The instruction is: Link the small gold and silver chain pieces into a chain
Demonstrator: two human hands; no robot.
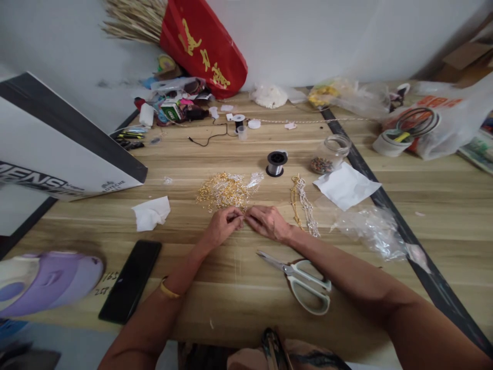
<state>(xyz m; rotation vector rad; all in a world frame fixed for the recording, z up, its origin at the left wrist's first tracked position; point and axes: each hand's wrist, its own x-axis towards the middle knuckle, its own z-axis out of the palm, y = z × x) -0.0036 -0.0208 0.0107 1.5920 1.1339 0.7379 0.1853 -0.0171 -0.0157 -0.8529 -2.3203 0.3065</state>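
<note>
Pile of gold/silver pcs (223, 191) just beyond L hand (223, 225) & R hand (267, 222), narrow pinches, contents unclear.

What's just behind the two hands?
Beyond the left hand and right hand lies a gold and silver-coloured pile, with a spool farther back. Anything the hands themselves cover can't be seen.

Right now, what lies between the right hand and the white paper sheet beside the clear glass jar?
In the head view, thin gold strands and silver strands lie between the right hand and the white paper sheet.
</note>
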